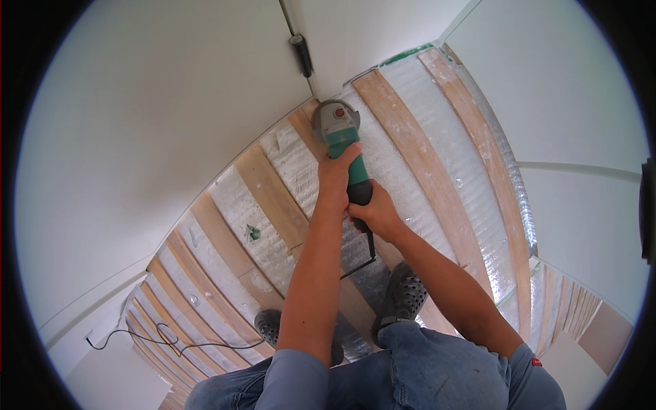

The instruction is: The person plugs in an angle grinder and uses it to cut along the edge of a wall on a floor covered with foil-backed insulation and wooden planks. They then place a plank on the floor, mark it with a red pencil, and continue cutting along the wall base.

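An angle grinder with a green body, grey metal head and round disc guard is held out ahead of me. Its head meets the foot of the white wall, over the far end of a wooden batten. My left hand wraps round the green body just behind the head, thumb across the top. Round the dark rear handle closes my right hand. A black power cord leaves the handle's end toward my feet. Whether the disc touches the batten or the wall cannot be made out.
Wooden battens run across the floor with silvery foil sheeting between them. White walls stand ahead and at the sides. A black cable lies at the lower left. My dark clogs rest among the battens.
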`<action>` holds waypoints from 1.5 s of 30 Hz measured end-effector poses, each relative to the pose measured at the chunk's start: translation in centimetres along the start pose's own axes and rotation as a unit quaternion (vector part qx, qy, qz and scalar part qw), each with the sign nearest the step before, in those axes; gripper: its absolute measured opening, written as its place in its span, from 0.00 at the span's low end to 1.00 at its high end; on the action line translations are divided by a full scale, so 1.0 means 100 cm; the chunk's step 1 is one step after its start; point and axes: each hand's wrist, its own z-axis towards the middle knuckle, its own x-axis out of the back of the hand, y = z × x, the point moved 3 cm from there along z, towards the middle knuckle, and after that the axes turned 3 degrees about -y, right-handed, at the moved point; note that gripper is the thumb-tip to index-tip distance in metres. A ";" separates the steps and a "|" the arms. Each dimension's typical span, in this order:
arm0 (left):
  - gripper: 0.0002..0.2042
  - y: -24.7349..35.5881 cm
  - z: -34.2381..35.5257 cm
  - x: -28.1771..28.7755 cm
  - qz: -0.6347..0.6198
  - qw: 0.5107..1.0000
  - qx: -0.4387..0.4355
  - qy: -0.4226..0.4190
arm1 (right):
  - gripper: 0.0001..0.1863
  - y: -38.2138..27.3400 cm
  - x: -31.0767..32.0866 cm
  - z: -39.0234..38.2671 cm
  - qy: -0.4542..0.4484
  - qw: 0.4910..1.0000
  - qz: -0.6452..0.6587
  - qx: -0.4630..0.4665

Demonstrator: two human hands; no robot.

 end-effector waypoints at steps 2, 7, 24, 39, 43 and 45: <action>0.20 0.001 -0.001 -0.002 -0.002 1.000 0.004 -0.002 | 0.24 0.002 0.001 0.002 0.002 1.000 -0.008 0.006; 0.21 0.003 -0.001 -0.001 0.000 1.000 0.004 -0.007 | 0.25 0.006 0.000 0.004 0.006 0.999 -0.029 0.016; 0.20 0.004 0.000 -0.001 0.005 1.000 0.003 -0.008 | 0.24 0.005 -0.002 0.004 0.015 0.999 -0.017 0.032; 0.18 0.010 0.002 -0.001 0.032 0.999 -0.002 -0.043 | 0.25 0.010 -0.007 0.007 0.040 0.998 -0.031 0.032; 0.17 0.013 0.001 -0.005 0.020 0.999 0.002 -0.036 | 0.25 0.014 -0.006 0.009 0.049 0.997 -0.043 0.038; 0.17 0.013 0.002 -0.004 0.025 0.999 0.004 -0.042 | 0.25 0.014 -0.006 0.010 0.050 0.997 -0.042 0.038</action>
